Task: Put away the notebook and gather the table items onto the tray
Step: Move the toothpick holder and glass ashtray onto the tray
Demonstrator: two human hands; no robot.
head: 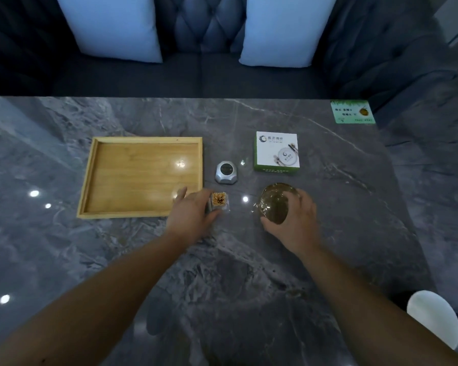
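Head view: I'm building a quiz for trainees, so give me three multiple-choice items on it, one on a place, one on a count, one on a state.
1. Where is the silver call button?
A. inside the tray
B. between the tray and the white box
C. on the sofa

2. How many pale cushions lean on the sofa?
A. two
B. three
C. four

3. The wooden tray is:
A. full
B. empty
C. upside down

Key: 1 B, it sits on the table right of the tray, left of the white box; 2 A, two show; 3 B, bare wood inside.
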